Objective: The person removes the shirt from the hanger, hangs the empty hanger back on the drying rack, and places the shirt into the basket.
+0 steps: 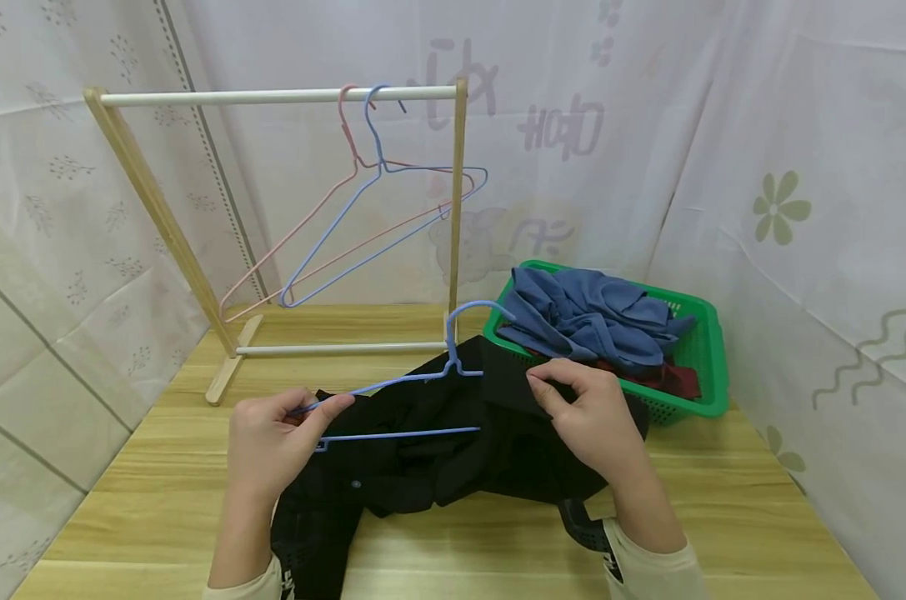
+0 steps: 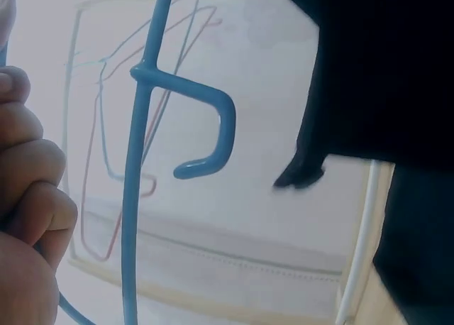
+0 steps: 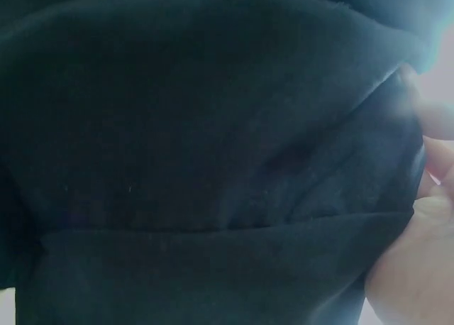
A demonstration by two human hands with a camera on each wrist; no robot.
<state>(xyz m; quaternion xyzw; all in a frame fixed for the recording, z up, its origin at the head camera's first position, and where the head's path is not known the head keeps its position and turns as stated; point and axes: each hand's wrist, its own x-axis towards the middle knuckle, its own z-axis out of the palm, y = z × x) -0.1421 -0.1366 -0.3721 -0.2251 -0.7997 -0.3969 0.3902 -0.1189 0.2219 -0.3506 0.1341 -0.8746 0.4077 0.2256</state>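
My left hand (image 1: 276,446) pinches the left end of a blue hanger (image 1: 403,381), curled fingers around the wire. The hanger's hook points up and to the right, and its right part goes behind black cloth. A black garment (image 1: 422,467) with a small button lies over the table and rises at the right, where my right hand (image 1: 591,412) pinches its edge between thumb and fingers. In the left wrist view a small hooked bend of the hanger (image 2: 135,190) shows beside the curled fingers. Dark cloth (image 3: 198,126) fills most of the right wrist view.
A rack with wooden legs and a white rail (image 1: 257,97) stands at the back left. From it hang a pink hanger (image 1: 295,225) and another blue hanger (image 1: 332,229). At the right, a green basket (image 1: 711,358) holds blue cloth (image 1: 595,317) and dark red cloth (image 1: 670,379).
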